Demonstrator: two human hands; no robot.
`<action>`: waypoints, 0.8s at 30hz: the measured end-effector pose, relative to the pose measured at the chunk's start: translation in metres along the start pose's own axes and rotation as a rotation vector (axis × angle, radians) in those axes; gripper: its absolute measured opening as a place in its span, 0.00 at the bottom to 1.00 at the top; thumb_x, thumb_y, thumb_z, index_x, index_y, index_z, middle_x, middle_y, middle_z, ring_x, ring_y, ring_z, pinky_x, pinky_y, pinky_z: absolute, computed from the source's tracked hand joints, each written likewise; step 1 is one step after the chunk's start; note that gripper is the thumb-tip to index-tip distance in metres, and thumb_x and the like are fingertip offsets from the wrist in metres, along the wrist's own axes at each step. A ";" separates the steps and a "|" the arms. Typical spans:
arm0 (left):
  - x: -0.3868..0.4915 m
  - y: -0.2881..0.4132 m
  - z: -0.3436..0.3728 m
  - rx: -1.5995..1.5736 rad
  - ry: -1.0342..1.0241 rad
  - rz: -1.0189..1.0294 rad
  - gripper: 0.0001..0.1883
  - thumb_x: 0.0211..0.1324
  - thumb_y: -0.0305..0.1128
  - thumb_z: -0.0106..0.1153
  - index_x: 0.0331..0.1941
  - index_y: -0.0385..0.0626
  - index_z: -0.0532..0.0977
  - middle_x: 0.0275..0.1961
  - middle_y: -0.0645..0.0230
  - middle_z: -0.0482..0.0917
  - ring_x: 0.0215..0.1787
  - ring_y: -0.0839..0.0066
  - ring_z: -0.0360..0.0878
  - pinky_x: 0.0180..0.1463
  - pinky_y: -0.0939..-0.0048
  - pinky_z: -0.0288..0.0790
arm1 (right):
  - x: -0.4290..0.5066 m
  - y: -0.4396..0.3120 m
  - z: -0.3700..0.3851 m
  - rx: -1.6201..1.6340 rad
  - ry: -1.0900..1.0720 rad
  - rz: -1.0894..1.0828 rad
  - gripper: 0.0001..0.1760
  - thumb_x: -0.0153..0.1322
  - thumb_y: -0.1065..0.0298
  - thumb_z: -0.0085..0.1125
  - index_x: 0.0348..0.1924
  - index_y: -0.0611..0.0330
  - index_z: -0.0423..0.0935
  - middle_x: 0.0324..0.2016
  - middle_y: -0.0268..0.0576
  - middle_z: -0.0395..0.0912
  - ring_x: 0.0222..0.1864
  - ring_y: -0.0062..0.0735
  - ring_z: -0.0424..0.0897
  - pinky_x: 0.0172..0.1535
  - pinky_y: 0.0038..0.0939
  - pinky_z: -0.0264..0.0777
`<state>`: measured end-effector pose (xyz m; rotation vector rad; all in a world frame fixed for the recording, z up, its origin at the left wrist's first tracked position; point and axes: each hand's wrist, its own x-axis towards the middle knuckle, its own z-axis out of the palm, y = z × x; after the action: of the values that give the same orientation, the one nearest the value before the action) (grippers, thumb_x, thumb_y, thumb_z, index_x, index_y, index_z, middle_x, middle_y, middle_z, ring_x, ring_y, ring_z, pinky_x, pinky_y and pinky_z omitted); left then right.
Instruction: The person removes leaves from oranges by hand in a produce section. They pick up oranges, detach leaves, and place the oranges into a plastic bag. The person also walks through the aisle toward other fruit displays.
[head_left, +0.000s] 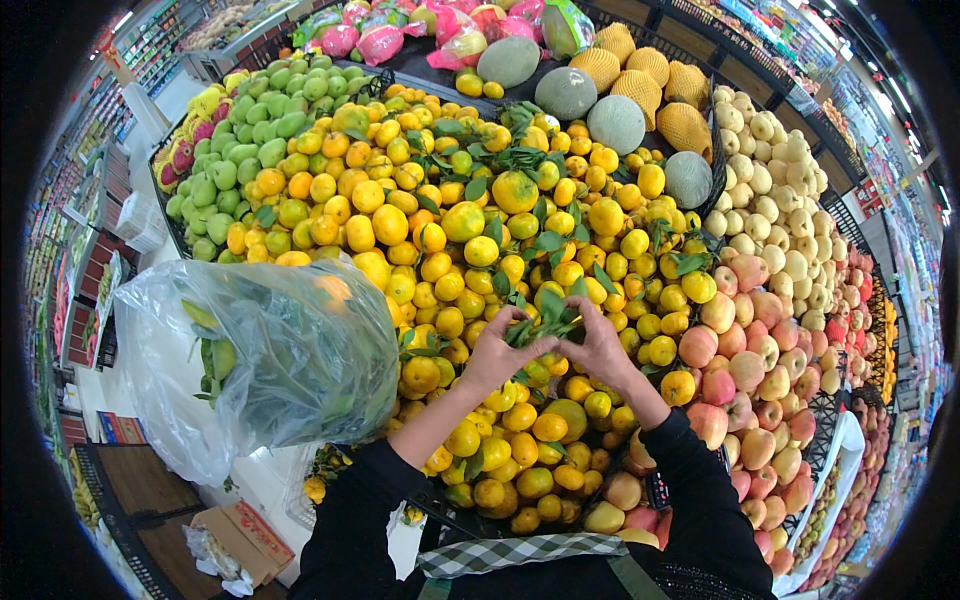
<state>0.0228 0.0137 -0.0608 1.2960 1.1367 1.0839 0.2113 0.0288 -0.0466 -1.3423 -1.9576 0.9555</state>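
Both of my hands meet over a large heap of mandarins (450, 285), holding a bunch of green citrus leaves (551, 319) between them. My left hand (504, 349) grips the bunch from the left, and my right hand (600, 341) has its fingers around the right side. More loose leaves (525, 157) lie on the fruit farther back. A large clear plastic bag (300, 360) with leaves and some yellow-green fruit inside stands to the left of my left forearm, its mouth towards the left.
Green fruit (225, 172) is piled at the back left, netted melons (615, 124) at the back. Pale pears (772, 195) and red apples (750, 360) lie to the right. A cardboard box (244, 540) is at the lower left, and a wire basket (300, 480) below the bag.
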 end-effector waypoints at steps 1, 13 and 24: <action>-0.001 0.001 0.000 0.156 -0.069 -0.010 0.17 0.55 0.41 0.66 0.42 0.41 0.77 0.36 0.70 0.81 0.37 0.76 0.79 0.43 0.72 0.73 | -0.001 -0.003 0.002 -0.001 -0.049 -0.027 0.33 0.60 0.68 0.70 0.55 0.59 0.63 0.44 0.53 0.76 0.45 0.51 0.78 0.45 0.39 0.73; 0.000 -0.011 -0.003 -0.255 -0.057 -0.053 0.06 0.61 0.29 0.60 0.35 0.39 0.77 0.28 0.79 0.77 0.30 0.89 0.70 0.33 0.83 0.65 | -0.021 0.010 -0.007 0.978 0.073 0.408 0.23 0.72 0.66 0.58 0.58 0.57 0.63 0.44 0.36 0.71 0.49 0.25 0.73 0.48 0.31 0.74; -0.002 0.001 -0.004 0.052 -0.171 0.060 0.12 0.55 0.34 0.66 0.38 0.41 0.75 0.30 0.71 0.79 0.30 0.82 0.75 0.35 0.76 0.69 | -0.030 0.037 0.014 1.260 -0.248 0.770 0.20 0.76 0.50 0.47 0.49 0.59 0.69 0.34 0.41 0.76 0.29 0.29 0.79 0.33 0.32 0.78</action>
<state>0.0186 0.0122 -0.0592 1.4426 1.0089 0.9720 0.2295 0.0057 -0.0867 -1.1192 -0.5021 2.2379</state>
